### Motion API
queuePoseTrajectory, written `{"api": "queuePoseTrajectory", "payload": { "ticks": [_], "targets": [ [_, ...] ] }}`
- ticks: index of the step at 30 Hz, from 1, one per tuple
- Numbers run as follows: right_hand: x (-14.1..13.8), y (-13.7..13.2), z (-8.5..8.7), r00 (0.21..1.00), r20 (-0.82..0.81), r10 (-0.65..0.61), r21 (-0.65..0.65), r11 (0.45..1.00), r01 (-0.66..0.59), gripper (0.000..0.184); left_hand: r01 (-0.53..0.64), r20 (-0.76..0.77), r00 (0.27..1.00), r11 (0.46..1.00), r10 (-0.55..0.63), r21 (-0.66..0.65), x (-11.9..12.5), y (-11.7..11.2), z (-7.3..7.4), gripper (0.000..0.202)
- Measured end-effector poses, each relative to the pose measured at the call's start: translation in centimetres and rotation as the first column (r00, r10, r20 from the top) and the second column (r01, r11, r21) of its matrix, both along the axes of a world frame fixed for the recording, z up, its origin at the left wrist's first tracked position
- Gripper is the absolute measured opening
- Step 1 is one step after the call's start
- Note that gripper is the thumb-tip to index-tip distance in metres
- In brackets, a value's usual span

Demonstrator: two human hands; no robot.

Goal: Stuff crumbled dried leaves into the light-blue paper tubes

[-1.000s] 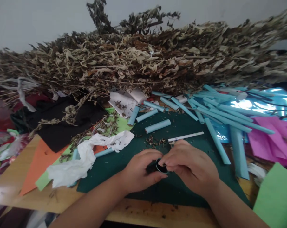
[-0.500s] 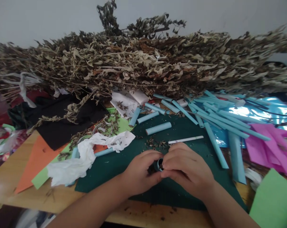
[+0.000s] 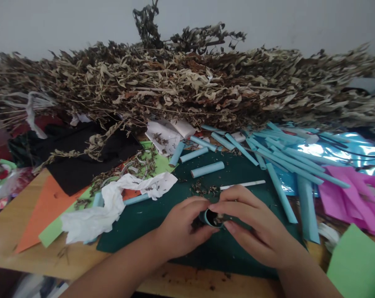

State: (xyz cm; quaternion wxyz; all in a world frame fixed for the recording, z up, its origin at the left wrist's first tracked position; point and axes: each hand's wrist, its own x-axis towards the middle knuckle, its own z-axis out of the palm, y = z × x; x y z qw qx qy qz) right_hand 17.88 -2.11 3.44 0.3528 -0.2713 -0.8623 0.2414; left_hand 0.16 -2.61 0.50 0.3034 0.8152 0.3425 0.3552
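Observation:
My left hand [image 3: 179,225] is closed round a short blue paper tube [image 3: 209,217] whose open dark mouth faces right, over the dark green cutting mat [image 3: 143,223]. My right hand [image 3: 255,227] has thumb and fingers pinched at the tube's mouth, where bits of dried leaf show. A small heap of leaf crumbs [image 3: 202,189] lies on the mat just beyond my hands. A thin white stick [image 3: 243,184] lies next to the crumbs.
A big pile of dried leafy branches [image 3: 187,87] fills the back of the table. Several rolled blue paper tubes [image 3: 268,157] lie at the right, with pink paper [image 3: 352,194] and green paper [image 3: 358,265]. Crumpled white tissue [image 3: 112,203], orange paper [image 3: 50,203] and black cloth [image 3: 90,157] lie at the left.
The tube's mouth has turned more into view and my right fingers have shifted at its rim. The camera view has tilted slightly down.

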Motion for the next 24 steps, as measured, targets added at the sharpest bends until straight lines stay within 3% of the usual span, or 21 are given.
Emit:
{"api": "queuePoseTrajectory", "payload": {
  "ticks": [8, 10, 12, 13, 15, 17, 18, 21, 24],
  "targets": [
    [0.7, -0.2, 0.7, 0.991, 0.128, -0.024, 0.209, 0.978, -0.003, 0.02, -0.006, 0.045, 0.999, 1.0, 0.006, -0.018, -0.1, 0.2, 0.1, 0.024],
    [1.5, 0.1, 0.8, 0.996, 0.039, -0.086, 0.215, 0.974, 0.075, 0.021, -0.028, 0.076, 0.997, 0.998, 0.032, -0.051, -0.4, 0.2, 0.1, 0.022],
    [2.4, 0.7, 0.7, 0.968, -0.034, -0.249, 0.136, 0.958, 0.251, 0.02, -0.028, 0.138, 0.99, 0.994, 0.042, -0.108, -0.6, 0.2, 0.3, 0.02],
    [2.7, 1.1, 0.5, 0.94, 0.02, -0.341, 0.062, 0.939, 0.339, 0.019, -0.004, 0.17, 0.985, 0.991, 0.027, -0.131, -0.7, 0.1, 0.3, 0.021],
    [3.0, 1.9, -0.1, 0.832, 0.355, -0.426, -0.063, 0.877, 0.476, 0.019, 0.092, 0.195, 0.979, 0.982, -0.059, -0.163, -0.5, -0.2, 0.4, 0.025],
    [2.7, 2.4, -0.9, 0.647, 0.676, -0.352, -0.101, 0.826, 0.555, 0.023, 0.196, 0.163, 0.973, 0.956, -0.163, -0.218, -0.1, -0.9, 0.3, 0.029],
    [2.4, 2.6, -1.2, 0.572, 0.754, -0.323, -0.092, 0.81, 0.579, 0.024, 0.232, 0.155, 0.968, 0.94, -0.197, -0.251, 0.2, -1.3, 0.2, 0.03],
    [1.8, 2.7, -1.9, 0.481, 0.805, -0.346, -0.044, 0.775, 0.631, 0.025, 0.313, 0.236, 0.939, 0.906, -0.251, -0.284, 0.9, -2.6, -0.3, 0.032],
    [1.6, 2.8, -2.3, 0.425, 0.834, -0.353, -0.016, 0.754, 0.657, 0.028, 0.368, 0.33, 0.898, 0.908, -0.29, -0.203, 1.0, -3.1, -0.6, 0.027]
  ]
}}
